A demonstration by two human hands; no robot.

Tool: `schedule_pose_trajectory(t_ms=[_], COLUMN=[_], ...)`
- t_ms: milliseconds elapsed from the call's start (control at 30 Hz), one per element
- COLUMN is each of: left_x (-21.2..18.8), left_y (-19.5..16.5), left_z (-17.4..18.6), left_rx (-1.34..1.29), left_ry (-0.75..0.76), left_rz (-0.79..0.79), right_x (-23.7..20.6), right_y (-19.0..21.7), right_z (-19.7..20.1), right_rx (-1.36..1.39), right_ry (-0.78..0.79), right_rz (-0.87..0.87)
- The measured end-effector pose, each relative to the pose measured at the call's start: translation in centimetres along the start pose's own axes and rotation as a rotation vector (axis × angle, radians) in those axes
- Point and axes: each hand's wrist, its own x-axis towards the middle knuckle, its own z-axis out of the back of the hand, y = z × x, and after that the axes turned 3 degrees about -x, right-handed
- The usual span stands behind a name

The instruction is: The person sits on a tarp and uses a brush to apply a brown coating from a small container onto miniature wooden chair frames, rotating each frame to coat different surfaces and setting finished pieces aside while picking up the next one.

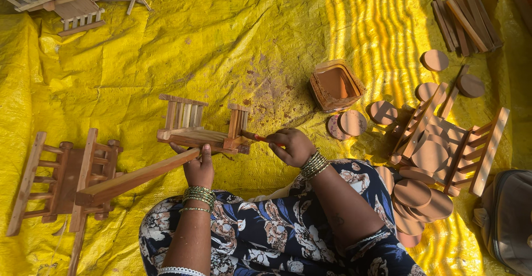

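Note:
A small slatted wooden frame [191,125], like a toy cart body, lies on the yellow tarp [249,37] in front of my knees. My left hand [198,167] grips its near edge and steadies it, next to a long wooden bar [133,179] that slants away to the left. My right hand [291,146] holds a thin brush [256,137] with a red handle, its tip touching the frame's right post. Reddish-brown stain marks the tarp behind the frame.
A square container of brown paint [336,85] stands behind my right hand. Round wooden discs [413,193] and ladder-like frames [449,143] lie at right, slats [465,24] at far right. Another wooden frame [69,179] is at left, more [61,1] at top left. A grey bag [507,215] sits bottom right.

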Motion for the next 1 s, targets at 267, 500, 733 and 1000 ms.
schedule_pose_trajectory(t_ms=[267,500,733,1000], left_x=[0.0,-0.4,0.1,2.0], left_y=[-0.4,-0.8,0.3,-0.7], left_z=[-0.2,0.1,-0.3,1.5], left_rx=[-0.103,-0.019,-0.205,-0.571], left_ry=[0.018,0.007,-0.157,-0.223], left_rz=[-0.033,0.015,0.117,0.164], right_x=[0.3,-0.4,-0.1,-0.2], right_y=[0.8,0.4,-1.3,1.6], right_z=[-0.6,-1.1,-0.5,1.1], right_rx=[-0.080,0.118,0.148,-0.002], right_ry=[-0.182,0.008,-0.090,-0.103], right_rz=[-0.102,-0.065,-0.262,-0.207])
